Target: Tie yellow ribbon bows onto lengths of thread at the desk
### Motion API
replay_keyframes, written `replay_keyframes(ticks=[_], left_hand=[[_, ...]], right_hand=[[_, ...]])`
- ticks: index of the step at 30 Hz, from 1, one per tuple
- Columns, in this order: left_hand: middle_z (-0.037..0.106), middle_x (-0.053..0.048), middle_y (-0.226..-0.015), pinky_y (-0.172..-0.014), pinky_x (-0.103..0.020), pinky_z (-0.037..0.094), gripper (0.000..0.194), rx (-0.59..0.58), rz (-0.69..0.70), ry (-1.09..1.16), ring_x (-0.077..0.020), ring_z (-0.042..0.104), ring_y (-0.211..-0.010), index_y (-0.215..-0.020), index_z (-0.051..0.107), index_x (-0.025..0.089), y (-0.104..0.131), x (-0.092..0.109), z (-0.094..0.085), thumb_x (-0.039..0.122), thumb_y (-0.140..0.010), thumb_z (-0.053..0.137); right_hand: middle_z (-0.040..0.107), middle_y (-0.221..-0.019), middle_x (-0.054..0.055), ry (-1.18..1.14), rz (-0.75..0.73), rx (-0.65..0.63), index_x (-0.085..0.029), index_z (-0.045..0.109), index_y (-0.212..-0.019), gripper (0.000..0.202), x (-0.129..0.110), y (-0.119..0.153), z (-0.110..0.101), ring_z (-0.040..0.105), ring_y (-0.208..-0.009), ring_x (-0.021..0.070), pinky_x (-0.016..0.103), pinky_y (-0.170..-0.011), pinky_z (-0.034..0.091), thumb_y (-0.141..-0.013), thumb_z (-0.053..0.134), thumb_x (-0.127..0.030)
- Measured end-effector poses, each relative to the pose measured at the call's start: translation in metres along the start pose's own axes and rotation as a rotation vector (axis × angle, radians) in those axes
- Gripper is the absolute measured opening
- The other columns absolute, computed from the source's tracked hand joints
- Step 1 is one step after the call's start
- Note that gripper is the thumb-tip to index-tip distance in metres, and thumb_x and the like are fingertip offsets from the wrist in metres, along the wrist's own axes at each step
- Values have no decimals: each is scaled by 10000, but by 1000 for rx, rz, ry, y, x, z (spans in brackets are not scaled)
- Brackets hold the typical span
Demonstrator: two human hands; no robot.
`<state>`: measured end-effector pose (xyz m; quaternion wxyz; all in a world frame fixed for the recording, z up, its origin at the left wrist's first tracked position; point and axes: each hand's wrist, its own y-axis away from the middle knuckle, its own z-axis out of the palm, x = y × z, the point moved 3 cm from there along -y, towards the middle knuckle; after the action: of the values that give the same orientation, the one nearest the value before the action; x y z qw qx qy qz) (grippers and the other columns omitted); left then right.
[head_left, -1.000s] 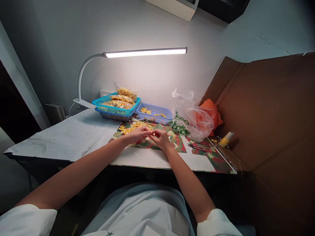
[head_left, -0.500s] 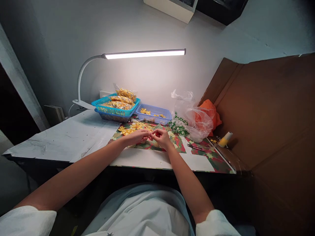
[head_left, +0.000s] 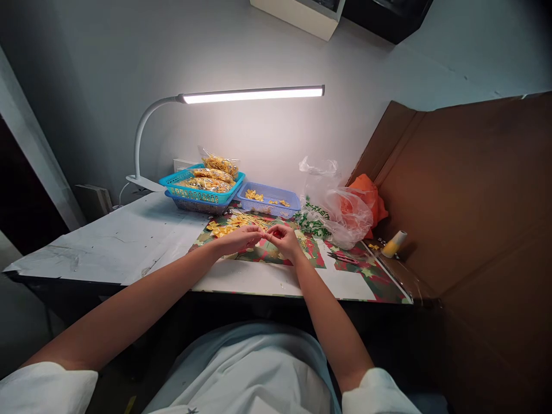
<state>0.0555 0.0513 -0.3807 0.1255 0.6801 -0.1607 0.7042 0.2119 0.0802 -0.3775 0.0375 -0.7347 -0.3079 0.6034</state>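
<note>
My left hand and my right hand meet at the fingertips over the patterned sheet. Both are closed in a pinch, and whatever lies between the fingers is too small to make out. Yellow ribbon-like pieces lie on the sheet just beyond my left hand, with thin golden stems behind them. Dark-handled snips rest on the sheet to the right of my right hand.
A turquoise basket holds bagged yellow pieces. Beside it a purple basket has a few loose ones. Plastic bags, a thread cone and a cardboard wall stand right. A lamp hangs above.
My fingers have shifted slightly, and the fingertips of both hands now meet in a narrower pinch. The objects on the table have not moved.
</note>
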Motion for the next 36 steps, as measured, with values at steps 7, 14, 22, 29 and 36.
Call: replay_keyframes(ticks=[7,14,22,29,36], left_hand=[[307,81,-570,-469,-206,188,367,42,51,-12,-63,242,-491,-730,493,186,-3,0,-1,458,-667,730],[327,76,-561,-471,-220,204,322,88,109,-81,-72,259,-491,-735,560,181,-2,4,-1,460,-688,714],[453,46,-606,-512,-224,310,349,137,244,-228,-90,369,-542,-740,610,171,0,9,-1,510,-734,694],[574,5,-706,-625,-236,387,392,222,417,-355,-127,473,-673,-764,645,163,0,12,0,554,-792,651],[623,-22,-741,-633,-241,404,415,275,479,-394,-138,501,-678,-816,677,154,-4,7,-5,565,-822,617]], right_hand=[[389,-608,-52,-163,96,-14,-204,575,-823,211,-5,1,-5,317,-559,111,250,-536,241,-649,573,-323],[410,-657,-47,-248,119,-38,-207,529,-815,205,-10,2,-1,336,-578,106,250,-566,282,-652,536,-331],[459,-700,-37,-315,128,-43,-197,538,-793,205,-8,1,1,371,-594,98,253,-578,303,-645,586,-331],[456,-662,-43,-380,119,-42,-203,533,-788,216,-4,0,7,387,-592,101,255,-585,323,-644,616,-341],[474,-670,-41,-427,99,12,-206,531,-780,231,-3,-1,11,395,-589,99,254,-585,330,-642,641,-354]])
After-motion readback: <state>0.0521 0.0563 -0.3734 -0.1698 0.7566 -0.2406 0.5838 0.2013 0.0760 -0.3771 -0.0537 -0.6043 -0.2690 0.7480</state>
